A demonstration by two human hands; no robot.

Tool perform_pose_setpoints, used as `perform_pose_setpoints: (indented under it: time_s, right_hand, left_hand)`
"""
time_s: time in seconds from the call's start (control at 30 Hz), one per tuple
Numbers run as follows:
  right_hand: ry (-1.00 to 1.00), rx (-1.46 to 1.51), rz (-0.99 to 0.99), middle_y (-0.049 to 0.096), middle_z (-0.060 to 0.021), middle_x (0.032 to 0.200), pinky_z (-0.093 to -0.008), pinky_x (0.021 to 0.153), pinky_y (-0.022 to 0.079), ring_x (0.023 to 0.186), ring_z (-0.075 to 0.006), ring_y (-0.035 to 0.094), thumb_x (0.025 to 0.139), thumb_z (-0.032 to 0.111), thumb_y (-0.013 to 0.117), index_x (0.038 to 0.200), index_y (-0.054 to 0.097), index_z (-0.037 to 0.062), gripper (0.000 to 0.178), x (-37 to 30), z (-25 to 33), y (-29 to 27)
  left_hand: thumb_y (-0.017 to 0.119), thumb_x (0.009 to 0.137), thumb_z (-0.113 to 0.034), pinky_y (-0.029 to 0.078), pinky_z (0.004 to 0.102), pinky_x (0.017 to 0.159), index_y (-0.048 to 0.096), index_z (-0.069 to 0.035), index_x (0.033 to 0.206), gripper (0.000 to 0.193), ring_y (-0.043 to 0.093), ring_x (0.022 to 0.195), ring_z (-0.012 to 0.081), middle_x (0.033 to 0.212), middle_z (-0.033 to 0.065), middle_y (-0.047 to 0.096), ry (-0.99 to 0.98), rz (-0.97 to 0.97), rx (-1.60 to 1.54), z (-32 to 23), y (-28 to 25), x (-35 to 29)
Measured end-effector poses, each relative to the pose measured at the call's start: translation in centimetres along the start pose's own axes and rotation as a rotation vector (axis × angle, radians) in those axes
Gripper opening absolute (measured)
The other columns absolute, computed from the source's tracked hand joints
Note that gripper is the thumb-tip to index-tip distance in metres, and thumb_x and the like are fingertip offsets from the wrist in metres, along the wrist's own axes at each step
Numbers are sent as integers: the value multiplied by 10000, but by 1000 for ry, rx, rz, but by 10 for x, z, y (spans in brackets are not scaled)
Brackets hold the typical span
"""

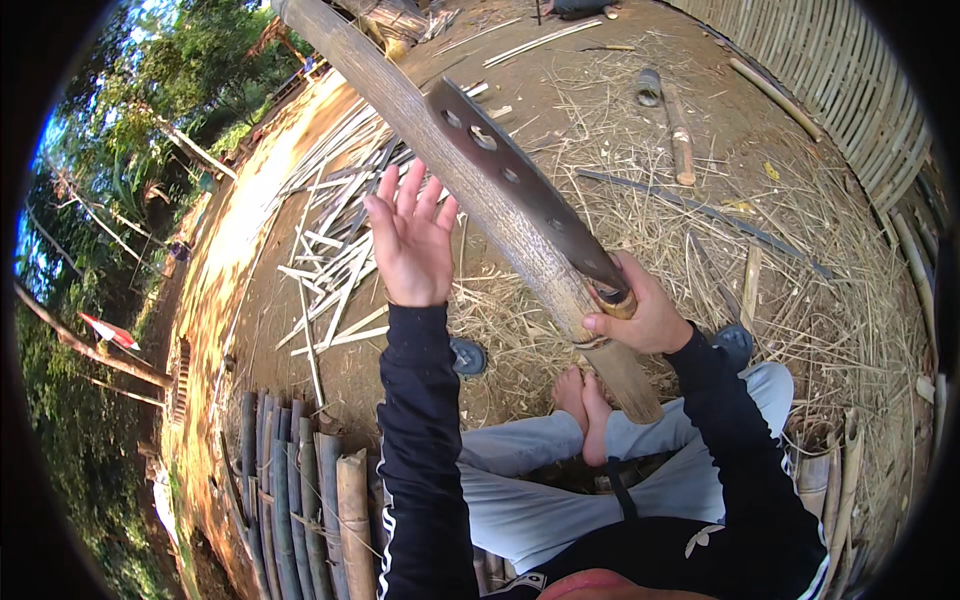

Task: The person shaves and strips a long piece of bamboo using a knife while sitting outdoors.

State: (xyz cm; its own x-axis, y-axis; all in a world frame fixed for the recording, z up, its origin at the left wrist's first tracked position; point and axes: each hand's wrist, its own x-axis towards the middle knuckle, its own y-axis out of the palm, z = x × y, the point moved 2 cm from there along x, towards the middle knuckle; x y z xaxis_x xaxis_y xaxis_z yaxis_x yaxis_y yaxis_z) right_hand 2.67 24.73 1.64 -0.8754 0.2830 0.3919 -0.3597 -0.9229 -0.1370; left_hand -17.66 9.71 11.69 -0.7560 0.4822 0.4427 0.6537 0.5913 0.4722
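Note:
A long greyish bamboo pole (470,180) runs diagonally in front of me, from the upper left down to above my bare feet. Alongside its right side lies the dark, broad blade of a machete (540,195), pierced by several holes. My right hand (645,310) is closed around the machete's handle, its thumb reaching onto the bamboo near the lower end. Left of the pole, my left hand (412,235) is held up with palm showing and fingers stretched out, holding nothing. Its fingertips are close to the pole; whether they touch it I cannot tell.
Split bamboo strips (340,220) are piled on the ground to the left. Shavings (610,120) litter the earth ahead, with a short bamboo piece (678,140) among them. Beside me is a bamboo-pole bench (300,490). A woven bamboo wall (840,80) stands at right.

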Motion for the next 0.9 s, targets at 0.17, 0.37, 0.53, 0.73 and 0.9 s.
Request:
perform_pose_setpoints:
  time_s: [0.17,0.37,0.53,0.73,0.9]
  right_hand:
    - [49,-62,74,616,-108,1059,-308,898,456,1001,-169,594,761,127,747,1235,495,-5,552,0,-23,13]
    - [-91,-500,-59,671,-119,865,-345,687,512,753,-271,663,778,186,734,1178,559,54,456,7,-45,0]
    - [90,-490,13,656,-123,889,-347,640,503,723,-284,647,768,219,725,1153,586,77,433,-23,-51,3]
    - [13,-299,171,627,-50,837,-351,631,487,689,-234,635,743,210,720,1100,593,88,399,-40,-27,43]
    - [-103,-369,214,658,-150,950,-358,722,542,835,-332,663,663,79,722,1053,608,27,410,-29,-1,56]
  left_hand:
    - [627,922,-270,476,373,877,572,-54,1076,271,580,979,162,1016,44,626,-75,-171,-98,-13,-44,46]
    - [554,958,-127,490,374,898,502,-47,1133,199,598,968,176,1060,70,616,200,-194,-80,-2,-63,-16]
    - [632,899,-131,442,491,960,462,-45,1246,396,585,1060,255,1145,131,584,195,-241,319,41,-88,-122]
    - [651,887,-288,451,437,953,467,-21,1266,499,553,1112,255,1214,131,550,246,-216,528,29,-79,-147]
    - [725,827,-303,454,383,910,444,-20,1241,575,552,1020,216,1135,114,532,382,-368,780,27,-80,-168]
